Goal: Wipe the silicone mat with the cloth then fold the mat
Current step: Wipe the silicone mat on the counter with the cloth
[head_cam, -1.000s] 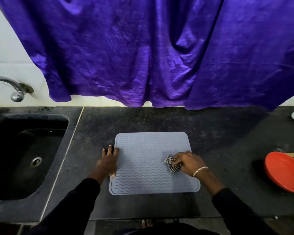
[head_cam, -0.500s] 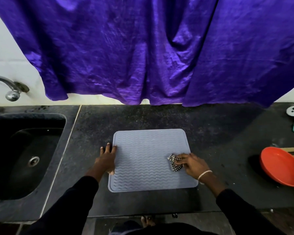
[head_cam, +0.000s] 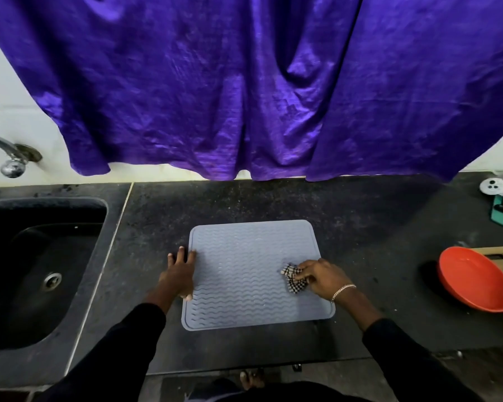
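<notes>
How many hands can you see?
2. The left hand presses the mat's left edge; the right hand holds the cloth on the mat's right side.

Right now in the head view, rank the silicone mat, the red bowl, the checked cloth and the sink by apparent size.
1. sink, though partly cut off at the frame edge
2. silicone mat
3. red bowl
4. checked cloth, bunched in the right hand

Sink and mat look close; wide-angle distortion makes that order unsure.

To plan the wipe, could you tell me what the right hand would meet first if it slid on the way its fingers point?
Only bare mat, then probably the left hand holding its edge.
</notes>
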The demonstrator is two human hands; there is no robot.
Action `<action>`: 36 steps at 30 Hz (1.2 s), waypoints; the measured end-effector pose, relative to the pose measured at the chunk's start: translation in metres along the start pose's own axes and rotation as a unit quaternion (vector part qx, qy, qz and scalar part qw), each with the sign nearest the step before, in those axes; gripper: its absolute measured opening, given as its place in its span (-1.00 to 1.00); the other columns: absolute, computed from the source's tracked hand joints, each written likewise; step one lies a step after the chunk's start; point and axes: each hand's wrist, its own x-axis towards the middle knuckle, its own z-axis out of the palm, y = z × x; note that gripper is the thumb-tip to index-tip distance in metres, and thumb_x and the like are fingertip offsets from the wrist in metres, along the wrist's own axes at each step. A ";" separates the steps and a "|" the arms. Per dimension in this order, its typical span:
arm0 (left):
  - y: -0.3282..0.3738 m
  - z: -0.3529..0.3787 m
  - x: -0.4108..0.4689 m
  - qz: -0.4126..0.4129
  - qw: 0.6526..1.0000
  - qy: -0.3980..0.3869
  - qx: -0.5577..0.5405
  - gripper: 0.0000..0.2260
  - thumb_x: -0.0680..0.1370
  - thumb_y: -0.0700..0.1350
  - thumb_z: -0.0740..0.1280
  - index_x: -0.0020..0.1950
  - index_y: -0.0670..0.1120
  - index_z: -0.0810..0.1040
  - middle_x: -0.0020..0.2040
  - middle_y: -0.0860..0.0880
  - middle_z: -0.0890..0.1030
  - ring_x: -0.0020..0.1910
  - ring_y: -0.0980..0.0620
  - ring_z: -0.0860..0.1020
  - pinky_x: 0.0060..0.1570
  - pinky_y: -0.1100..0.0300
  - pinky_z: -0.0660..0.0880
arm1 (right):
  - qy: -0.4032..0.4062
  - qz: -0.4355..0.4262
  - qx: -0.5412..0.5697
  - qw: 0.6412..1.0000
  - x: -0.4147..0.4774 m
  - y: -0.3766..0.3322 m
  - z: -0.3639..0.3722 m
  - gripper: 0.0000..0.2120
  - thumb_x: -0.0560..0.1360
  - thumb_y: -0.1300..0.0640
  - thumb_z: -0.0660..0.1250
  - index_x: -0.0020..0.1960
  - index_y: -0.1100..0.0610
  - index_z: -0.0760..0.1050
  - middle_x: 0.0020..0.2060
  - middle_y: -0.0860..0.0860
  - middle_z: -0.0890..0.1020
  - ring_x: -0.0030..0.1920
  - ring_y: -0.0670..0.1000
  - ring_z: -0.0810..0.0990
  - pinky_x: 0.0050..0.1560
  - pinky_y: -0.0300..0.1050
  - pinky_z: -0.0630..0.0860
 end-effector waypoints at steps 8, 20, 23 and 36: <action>-0.004 0.001 0.002 0.006 1.000 0.000 0.003 0.25 0.27 -0.12 0.64 0.62 -0.07 -0.25 0.60 -0.21 -0.30 0.56 -0.39 -0.21 0.50 -0.28 0.13 | 0.018 0.064 -0.013 0.998 -0.018 0.038 0.010 -0.48 0.40 0.22 0.28 0.18 -0.31 0.56 0.35 -0.29 0.48 0.32 -0.05 0.48 0.32 -0.11 0.44; -0.003 -0.001 -0.001 0.005 1.000 -0.004 -0.006 0.23 0.29 -0.16 0.63 0.62 -0.05 -0.26 0.60 -0.20 -0.31 0.56 -0.37 -0.23 0.51 -0.27 0.11 | 0.023 0.038 -0.018 0.999 -0.010 0.009 -0.014 -0.54 0.44 0.22 0.29 0.21 -0.20 0.60 0.36 -0.19 0.50 0.27 0.02 0.49 0.33 -0.14 0.39; -0.001 -0.002 -0.003 0.004 1.000 -0.004 -0.007 0.22 0.30 -0.15 0.63 0.62 -0.05 -0.25 0.60 -0.19 -0.30 0.56 -0.38 -0.23 0.50 -0.28 0.12 | 0.016 0.036 -0.006 0.999 -0.007 0.005 -0.001 -0.54 0.43 0.24 0.28 0.19 -0.18 0.61 0.35 -0.19 0.51 0.24 0.04 0.52 0.30 -0.14 0.40; -0.007 0.006 0.007 0.005 1.000 0.015 -0.006 0.17 0.33 -0.14 0.60 0.62 -0.06 -0.22 0.61 -0.20 -0.27 0.57 -0.35 -0.21 0.52 -0.26 0.11 | 0.052 0.106 0.014 0.993 -0.025 0.047 -0.004 -0.59 0.36 0.16 0.30 0.10 -0.24 0.63 0.26 -0.22 0.57 0.23 0.01 0.56 0.26 -0.03 0.51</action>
